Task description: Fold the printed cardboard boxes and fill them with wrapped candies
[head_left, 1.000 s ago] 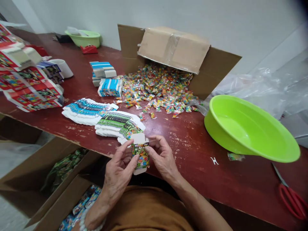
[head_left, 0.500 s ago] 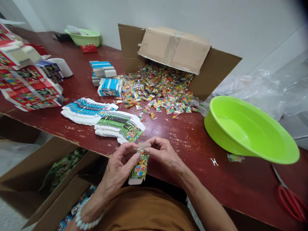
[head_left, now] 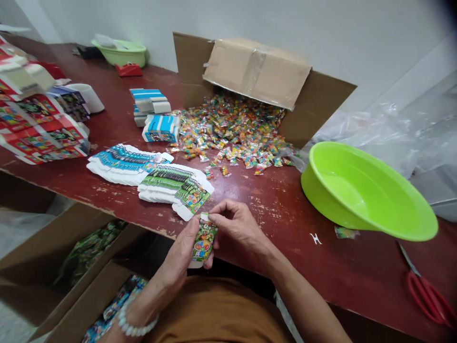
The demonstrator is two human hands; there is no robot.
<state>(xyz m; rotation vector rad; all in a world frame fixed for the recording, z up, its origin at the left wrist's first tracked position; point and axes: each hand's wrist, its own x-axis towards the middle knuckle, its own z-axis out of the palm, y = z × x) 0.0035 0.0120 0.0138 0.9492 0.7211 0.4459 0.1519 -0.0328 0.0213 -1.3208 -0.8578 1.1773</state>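
A small green printed candy box [head_left: 204, 240] is held upright just off the table's front edge. My left hand [head_left: 183, 247] is wrapped round it, thumb at the near side and fingertips showing past its right edge. My right hand [head_left: 237, 223] pinches the box's top end, where a white flap shows between thumb and forefinger. Just beyond lies a fanned stack of flat green boxes [head_left: 171, 186], with a fan of flat blue boxes [head_left: 124, 164] to its left.
Wrapped candies [head_left: 235, 131] spill from a tipped cardboard carton [head_left: 257, 71]. A lime green basin [head_left: 367, 190] stands right, scissors [head_left: 424, 290] nearer. Red box bundles [head_left: 43, 128] are stacked left. Open cartons [head_left: 71, 238] below the edge hold green and blue boxes.
My left hand has shifted from pinching the top of the box to wrapping round its body. The top flap, raised before, is now folded down under my right fingers.
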